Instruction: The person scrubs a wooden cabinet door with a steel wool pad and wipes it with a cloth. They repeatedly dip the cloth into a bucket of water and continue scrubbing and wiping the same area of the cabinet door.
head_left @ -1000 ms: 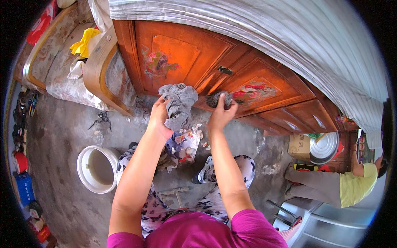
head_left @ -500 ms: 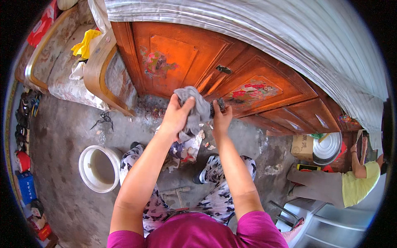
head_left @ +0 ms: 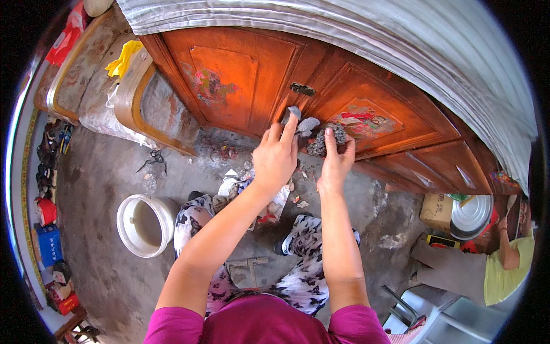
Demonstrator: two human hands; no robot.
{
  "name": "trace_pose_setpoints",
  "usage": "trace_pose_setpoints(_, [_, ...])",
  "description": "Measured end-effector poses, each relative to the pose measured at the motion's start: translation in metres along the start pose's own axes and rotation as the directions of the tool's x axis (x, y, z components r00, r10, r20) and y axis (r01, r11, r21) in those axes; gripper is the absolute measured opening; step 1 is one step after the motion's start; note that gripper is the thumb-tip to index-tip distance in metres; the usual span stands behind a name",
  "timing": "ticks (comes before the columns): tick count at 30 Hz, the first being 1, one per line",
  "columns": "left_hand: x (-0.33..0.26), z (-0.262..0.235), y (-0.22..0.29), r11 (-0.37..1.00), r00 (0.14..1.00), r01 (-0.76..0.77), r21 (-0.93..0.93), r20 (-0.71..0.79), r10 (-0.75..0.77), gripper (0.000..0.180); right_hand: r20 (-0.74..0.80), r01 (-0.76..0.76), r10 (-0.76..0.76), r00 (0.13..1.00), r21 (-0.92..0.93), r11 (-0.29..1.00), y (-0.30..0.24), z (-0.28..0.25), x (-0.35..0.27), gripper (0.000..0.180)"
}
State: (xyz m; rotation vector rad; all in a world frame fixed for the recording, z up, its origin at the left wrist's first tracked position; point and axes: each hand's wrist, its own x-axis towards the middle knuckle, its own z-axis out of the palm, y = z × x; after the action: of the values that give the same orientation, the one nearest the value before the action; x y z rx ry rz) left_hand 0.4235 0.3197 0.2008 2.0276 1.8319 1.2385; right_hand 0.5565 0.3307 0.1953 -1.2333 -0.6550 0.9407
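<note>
My left hand [head_left: 276,156] presses a grey cloth [head_left: 308,126] against the orange-brown wooden cabinet [head_left: 229,71], just below its dark metal latch plate [head_left: 303,89]. Its index finger points forward with the cloth over the tip, and part of the cloth bulges out to the right. Pinched between the thumb and fingers of my right hand [head_left: 337,165] is a dark grey, curly scouring pad [head_left: 330,139], held in front of the right door. Worn, colourful pictures decorate both door panels.
To the left stands a white bucket [head_left: 121,232] of murky water. An armchair [head_left: 134,109] adjoins the cabinet. Paper scraps [head_left: 278,202] litter the floor between my feet. At right, another person [head_left: 509,275] is near a carton [head_left: 435,214] and a metal pot [head_left: 471,215].
My left hand has moved right and up to the cabinet, and the cloth is now bunched at its fingers. My right hand has shifted right with the scouring pad, which shows more fully.
</note>
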Motion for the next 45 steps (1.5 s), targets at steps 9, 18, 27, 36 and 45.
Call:
trace_pose_setpoints(9, [-0.04, 0.039, -0.059, 0.922, 0.795, 0.346, 0.173, 0.468, -0.386, 0.036, 0.038, -0.111, 0.108, 0.993, 0.118, 0.987, -0.017, 0.007, 0.0, 0.026])
trace_pose_setpoints(18, [0.01, -0.003, 0.0, 0.998, 0.989, 0.041, -0.056, -0.138, -0.048, 0.036, -0.032, 0.011, -0.007, 0.999, 0.152, 0.988, -0.026, -0.004, -0.005, 0.03])
trace_pose_setpoints(27, [-0.016, 0.001, -0.041, 0.983, 0.958, 0.081, 0.167, 0.259, -0.123, 0.025, 0.045, 0.024, -0.029, 0.999, 0.112, 0.993, -0.019, -0.008, -0.001, 0.034])
trace_pose_setpoints(36, [0.017, -0.022, 0.002, 0.993, 0.969, -0.095, -0.073, -0.235, 0.076, 0.035, -0.039, 0.086, -0.08, 0.996, 0.169, 0.982, -0.019, -0.001, -0.005, 0.04])
trace_pose_setpoints(45, [-0.006, 0.005, -0.025, 0.907, 0.877, -0.2, 0.372, 0.481, -0.004, 0.033, 0.028, 0.036, -0.04, 0.999, 0.118, 0.992, -0.022, -0.008, -0.003, 0.037])
